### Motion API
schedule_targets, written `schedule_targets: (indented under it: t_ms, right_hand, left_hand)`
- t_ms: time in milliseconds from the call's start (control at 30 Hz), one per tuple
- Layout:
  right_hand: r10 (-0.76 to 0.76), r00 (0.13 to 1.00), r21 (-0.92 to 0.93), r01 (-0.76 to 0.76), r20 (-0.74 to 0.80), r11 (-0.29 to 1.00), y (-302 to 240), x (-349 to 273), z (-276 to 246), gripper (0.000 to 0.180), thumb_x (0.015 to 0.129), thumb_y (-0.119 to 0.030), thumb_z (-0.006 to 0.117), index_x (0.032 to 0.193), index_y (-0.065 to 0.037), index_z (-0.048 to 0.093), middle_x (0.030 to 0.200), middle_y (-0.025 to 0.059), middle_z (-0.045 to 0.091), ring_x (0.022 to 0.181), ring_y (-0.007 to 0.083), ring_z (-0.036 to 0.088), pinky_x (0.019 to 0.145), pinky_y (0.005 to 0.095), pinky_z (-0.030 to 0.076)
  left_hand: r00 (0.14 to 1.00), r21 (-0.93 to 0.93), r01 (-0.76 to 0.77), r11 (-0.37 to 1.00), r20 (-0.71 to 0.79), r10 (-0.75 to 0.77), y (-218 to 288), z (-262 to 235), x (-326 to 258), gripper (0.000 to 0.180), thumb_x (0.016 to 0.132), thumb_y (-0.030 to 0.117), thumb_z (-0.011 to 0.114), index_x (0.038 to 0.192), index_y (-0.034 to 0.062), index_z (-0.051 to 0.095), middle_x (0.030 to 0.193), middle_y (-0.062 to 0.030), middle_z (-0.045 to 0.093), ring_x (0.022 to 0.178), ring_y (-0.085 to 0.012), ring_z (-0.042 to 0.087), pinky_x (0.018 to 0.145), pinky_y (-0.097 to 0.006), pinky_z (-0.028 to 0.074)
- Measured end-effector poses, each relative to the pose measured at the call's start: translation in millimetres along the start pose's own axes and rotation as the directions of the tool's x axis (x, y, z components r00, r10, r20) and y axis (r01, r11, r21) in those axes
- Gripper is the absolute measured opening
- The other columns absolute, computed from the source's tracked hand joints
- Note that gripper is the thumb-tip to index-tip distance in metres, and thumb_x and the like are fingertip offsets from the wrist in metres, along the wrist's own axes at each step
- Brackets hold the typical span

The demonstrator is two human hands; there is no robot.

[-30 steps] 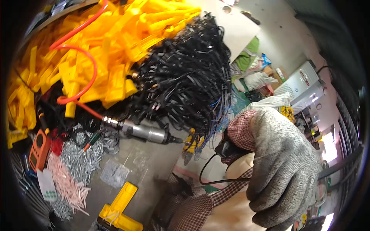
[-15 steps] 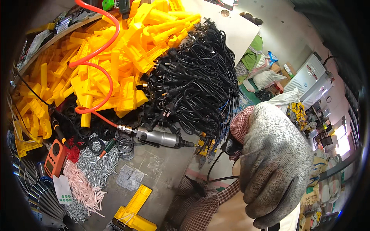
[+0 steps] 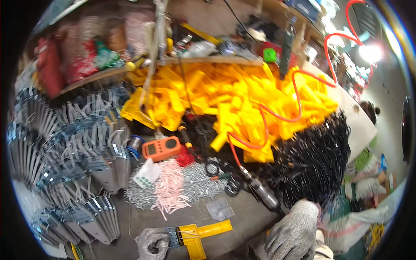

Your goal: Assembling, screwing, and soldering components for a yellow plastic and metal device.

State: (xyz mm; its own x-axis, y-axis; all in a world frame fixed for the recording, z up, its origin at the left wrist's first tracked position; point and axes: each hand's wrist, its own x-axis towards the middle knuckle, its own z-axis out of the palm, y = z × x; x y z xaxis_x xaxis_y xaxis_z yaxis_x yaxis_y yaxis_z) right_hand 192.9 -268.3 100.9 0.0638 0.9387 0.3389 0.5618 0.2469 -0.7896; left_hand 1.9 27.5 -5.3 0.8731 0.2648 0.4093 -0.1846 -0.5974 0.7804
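Note:
At the lower edge, my left hand [image 3: 151, 245], in a grey knit glove, is closed with its fingers curled against a small blue-grey plate [image 3: 174, 237]. That plate meets the left side of a yellow T-shaped plastic housing [image 3: 193, 236] on the bench. Farther right, my right hand [image 3: 292, 234], gloved too, shows its back, fingers bent downward; their tips and the palm are hidden and blurred. Just beyond it lies a silver air screwdriver [image 3: 264, 195] on a coiled red hose [image 3: 299, 104]. I cannot tell whether they touch.
Yellow housings [image 3: 242, 91] are heaped at the back, beside black plug cables [image 3: 314, 156] on the right. Screws [image 3: 201, 180], pale pink sleeves [image 3: 169, 186], an orange meter [image 3: 161, 148] and a clear bag [image 3: 220, 209] lie mid-bench. Bundled metal-ended parts [image 3: 104, 173] fill the left.
The view has swung left. My right hand has dropped from close in front of the camera to beside the air screwdriver. My left hand now shows beside the yellow housing, which has turned.

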Motion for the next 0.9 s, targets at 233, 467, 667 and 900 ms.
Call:
schedule_targets:
  t_ms: [233,467,667,900]
  right_hand:
    - [-0.565,0.740,0.516,0.343,0.366,0.785,-6,63,0,0.024,0.091,-0.035,0.075,0.098,-0.012,0.071,0.091,0.0030,0.067,0.077,0.0225,0.065,0.063,0.0335,0.050]
    - [-0.684,0.609,0.630,0.358,0.402,0.689,1,64,10,0.027,0.090,-0.038,0.077,0.100,-0.013,0.071,0.092,0.0026,0.067,0.080,0.0246,0.066,0.065,0.0356,0.051]
    - [-0.674,0.609,0.610,0.361,0.418,0.705,-12,80,0,0.030,0.090,-0.040,0.077,0.101,-0.013,0.071,0.093,0.0029,0.067,0.081,0.0254,0.066,0.067,0.0364,0.051]
    - [-0.669,0.622,0.634,0.334,0.408,0.697,-12,77,-1,0.028,0.093,-0.037,0.073,0.105,-0.012,0.070,0.094,0.0044,0.066,0.080,0.0260,0.065,0.066,0.0372,0.051]
  left_hand:
    - [0.997,0.038,-0.014,0.999,-0.074,0.016,0,-5,-9,0.007,0.087,0.010,0.069,0.092,0.0055,0.071,0.100,-0.0143,0.073,0.093,-0.0322,0.069,0.082,-0.041,0.054]
    - [1.000,0.009,0.010,1.000,-0.015,-0.010,-10,4,-13,0.022,0.086,0.024,0.071,0.098,0.0062,0.070,0.102,-0.0155,0.071,0.097,-0.0331,0.067,0.087,-0.041,0.052]
    - [0.999,0.147,-0.037,0.988,0.036,0.032,-6,-4,-15,0.030,0.084,0.022,0.073,0.109,0.0076,0.068,0.110,-0.0132,0.069,0.103,-0.0339,0.064,0.092,-0.043,0.049]
    - [0.966,0.421,-0.138,0.897,0.258,0.027,-1,-2,-3,0.086,0.071,0.055,0.082,0.138,0.0092,0.053,0.134,-0.0143,0.054,0.127,-0.0388,0.046,0.107,-0.055,0.035]
